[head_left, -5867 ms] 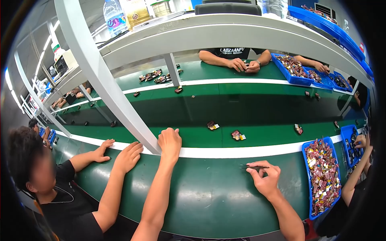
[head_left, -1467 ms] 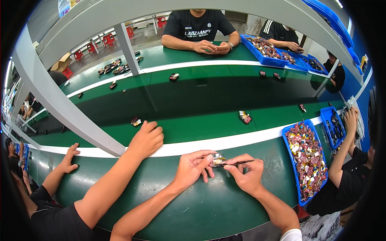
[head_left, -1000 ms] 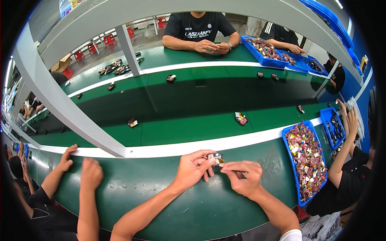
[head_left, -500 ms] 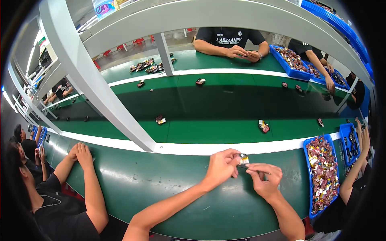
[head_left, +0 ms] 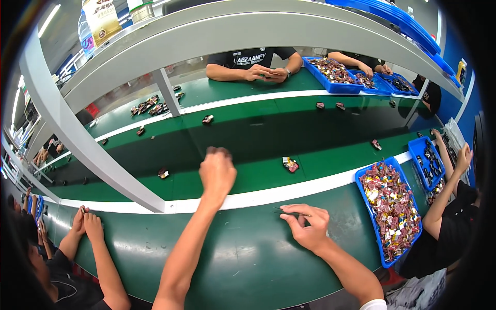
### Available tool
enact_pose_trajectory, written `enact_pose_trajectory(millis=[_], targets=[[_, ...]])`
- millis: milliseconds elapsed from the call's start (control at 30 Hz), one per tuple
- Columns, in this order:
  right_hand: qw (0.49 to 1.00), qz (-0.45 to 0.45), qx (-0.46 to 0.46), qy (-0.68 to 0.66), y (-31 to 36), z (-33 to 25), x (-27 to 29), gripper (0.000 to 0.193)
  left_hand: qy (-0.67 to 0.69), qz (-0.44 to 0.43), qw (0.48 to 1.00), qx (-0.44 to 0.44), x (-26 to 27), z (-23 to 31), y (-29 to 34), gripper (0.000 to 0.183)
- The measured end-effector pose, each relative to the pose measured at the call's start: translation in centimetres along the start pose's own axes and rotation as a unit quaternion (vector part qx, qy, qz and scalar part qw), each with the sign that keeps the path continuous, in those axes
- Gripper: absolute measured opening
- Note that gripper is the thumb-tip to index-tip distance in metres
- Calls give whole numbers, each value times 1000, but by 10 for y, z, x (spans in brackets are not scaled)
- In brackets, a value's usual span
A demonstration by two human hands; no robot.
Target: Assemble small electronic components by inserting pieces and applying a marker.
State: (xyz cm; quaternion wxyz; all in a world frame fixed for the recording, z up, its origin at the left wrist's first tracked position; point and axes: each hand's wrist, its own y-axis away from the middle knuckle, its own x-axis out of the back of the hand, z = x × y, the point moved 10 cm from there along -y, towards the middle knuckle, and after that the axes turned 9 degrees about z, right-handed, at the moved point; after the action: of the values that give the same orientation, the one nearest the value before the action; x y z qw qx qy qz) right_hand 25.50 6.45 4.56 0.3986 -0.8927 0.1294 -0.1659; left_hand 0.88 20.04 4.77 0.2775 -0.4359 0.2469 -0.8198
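Nearest: right hand [head_left: 309,227] rests on the green surface [head_left: 243,258], grip pinched together on thin dark tweezers [head_left: 285,211] that point left along the surface. Just right of it, a blue tray [head_left: 373,243] heaped with small red and mixed parts. Left hand [head_left: 217,172] reaches out over the white strip [head_left: 268,196] above the green belt; fingers curled shut, whether anything sits inside I cannot tell. A small component [head_left: 290,164] lies on the belt right of it, apart. Far side: another person's hands [head_left: 266,74] together at the opposite surface.
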Motion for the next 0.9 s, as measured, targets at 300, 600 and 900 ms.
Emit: enact_pose_trajectory(millis=[300,600,900], targets=[[1000,-12,27,8,-2,-2,3,20,203,-352,890,205,-121,66,50,26],[1000,3,10,10,-1,0,2,17,205,-262,923,194,-148,60,48,20],[998,-11,-49,23,1,11,2,13,342,-250,853,304,-112,46,58,17]])
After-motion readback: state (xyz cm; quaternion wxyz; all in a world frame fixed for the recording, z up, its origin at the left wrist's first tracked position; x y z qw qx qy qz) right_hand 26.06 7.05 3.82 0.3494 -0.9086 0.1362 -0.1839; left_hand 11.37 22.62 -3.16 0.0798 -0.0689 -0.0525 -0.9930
